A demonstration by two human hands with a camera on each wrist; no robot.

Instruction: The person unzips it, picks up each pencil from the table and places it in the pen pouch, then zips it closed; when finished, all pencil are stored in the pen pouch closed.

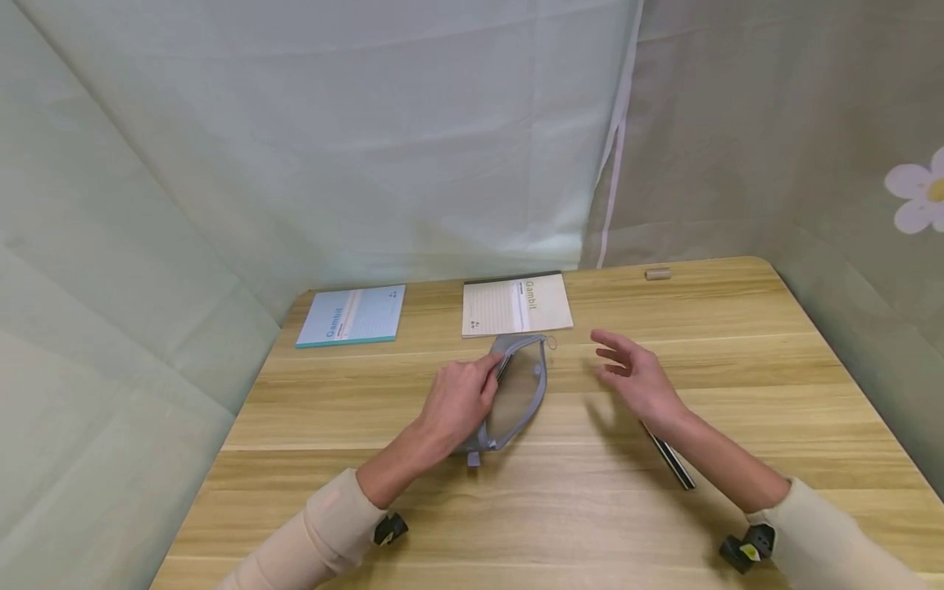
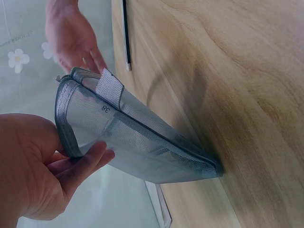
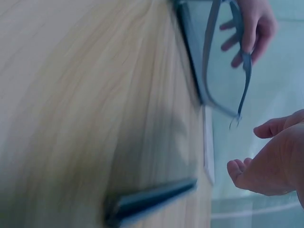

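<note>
A grey mesh zip pouch [image 1: 528, 426] stands on the table with its mouth gaping to the right. My left hand [image 1: 459, 399] pinches the pouch's upper edge between thumb and fingers; in the left wrist view the fingers lie along its see-through mesh [image 2: 128, 137]. A dark strip shows just inside the mouth beside the thumb. To the right, my right hand [image 1: 640, 378] is held above the table with fingers spread and nothing in them. Beneath that wrist lies a slim dark pencil-like stick [image 1: 673, 463] with a pale stripe, partly hidden by the forearm.
Behind the pouch lies a cream notebook [image 1: 490, 307], and a blue notebook [image 1: 352, 317] lies at the back left. A small brown block [image 1: 658, 274] sits near the back edge of the wooden table [image 1: 774, 393]. Cloth curtains [image 1: 369, 147] rise around the table's back and sides.
</note>
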